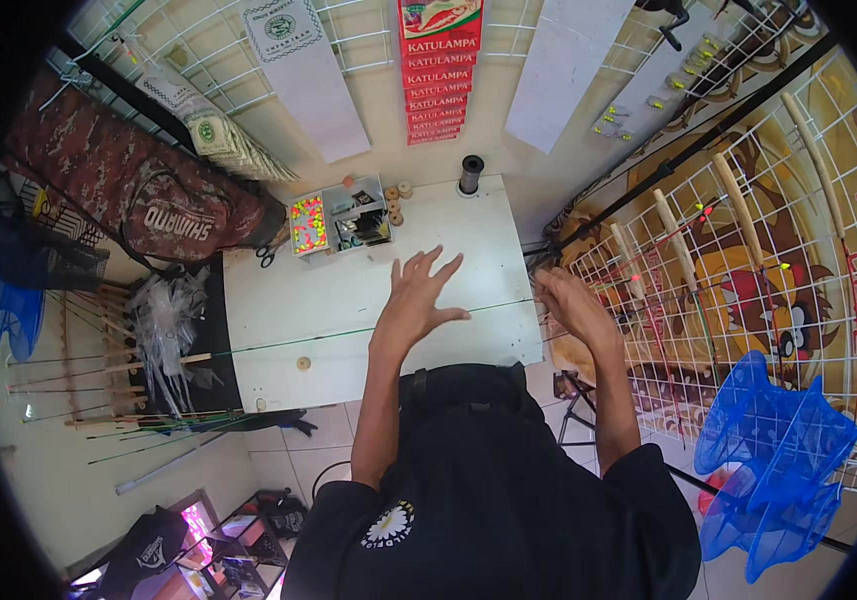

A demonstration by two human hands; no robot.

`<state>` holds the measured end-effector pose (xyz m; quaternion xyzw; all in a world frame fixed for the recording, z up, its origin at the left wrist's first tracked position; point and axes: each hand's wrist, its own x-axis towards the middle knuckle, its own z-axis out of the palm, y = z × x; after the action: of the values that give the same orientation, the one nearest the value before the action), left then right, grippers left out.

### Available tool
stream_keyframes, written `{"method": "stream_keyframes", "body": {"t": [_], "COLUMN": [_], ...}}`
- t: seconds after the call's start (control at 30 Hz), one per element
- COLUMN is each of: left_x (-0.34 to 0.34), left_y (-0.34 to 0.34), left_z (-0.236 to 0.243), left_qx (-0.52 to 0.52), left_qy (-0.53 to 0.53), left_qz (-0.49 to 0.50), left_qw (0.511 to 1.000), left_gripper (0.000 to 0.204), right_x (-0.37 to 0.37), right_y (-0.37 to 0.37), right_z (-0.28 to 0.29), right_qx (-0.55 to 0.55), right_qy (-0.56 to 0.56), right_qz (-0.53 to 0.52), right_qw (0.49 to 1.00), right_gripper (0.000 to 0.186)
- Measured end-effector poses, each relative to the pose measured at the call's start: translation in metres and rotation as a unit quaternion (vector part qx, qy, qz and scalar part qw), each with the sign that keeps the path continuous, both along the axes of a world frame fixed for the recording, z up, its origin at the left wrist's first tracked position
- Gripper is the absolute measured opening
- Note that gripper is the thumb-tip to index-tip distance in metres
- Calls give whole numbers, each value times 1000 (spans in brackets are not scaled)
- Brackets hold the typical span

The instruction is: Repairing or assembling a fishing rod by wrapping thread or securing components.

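Note:
A thin green fishing rod (339,334) stretches across the white table (259,375), its light wooden handle (196,357) at the left edge. My left hand (416,300) is over the middle of the table, fingers spread and nothing in them, with the thumb close to the rod. At the table's right edge, my right hand (581,308) has its fingers bent together where the rod's thin end reaches them. Whatever lies between those fingertips is too small or hidden to make out.
A compartment box (311,250) with bright small floats stands at the back, beside wooden spools (395,206) and a dark spool (471,175). Scissors (266,256) lie left of it. A wire rack (689,260) with rods and blue nets (774,460) flank the right.

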<state>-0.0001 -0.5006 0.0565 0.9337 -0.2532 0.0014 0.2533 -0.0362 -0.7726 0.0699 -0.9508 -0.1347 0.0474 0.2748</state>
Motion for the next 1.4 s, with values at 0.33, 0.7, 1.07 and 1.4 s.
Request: {"method": "stream_keyframes", "body": {"t": [0.33,0.7,1.07,1.4], "left_x": [-11,-29,-28,-25], "left_y": [-51,-52,-54,-54], "left_z": [36,19,15,12], "left_qx": [-315,-412,-414,-386], "left_qy": [97,80,-24,-8], "left_qz": [-108,3,50,63], "left_qw": [938,908,908,920], "left_gripper": [62,17,10,13], "right_x": [1,-2,-7,-5], "right_y": [35,40,53,62], "right_z": [80,104,98,84], "right_qx": [-33,-35,95,113], "right_qy": [-30,-14,-133,-131], "right_qz": [35,39,10,5], "right_qw": [998,999,986,985], "right_gripper": [7,10,13,10]}}
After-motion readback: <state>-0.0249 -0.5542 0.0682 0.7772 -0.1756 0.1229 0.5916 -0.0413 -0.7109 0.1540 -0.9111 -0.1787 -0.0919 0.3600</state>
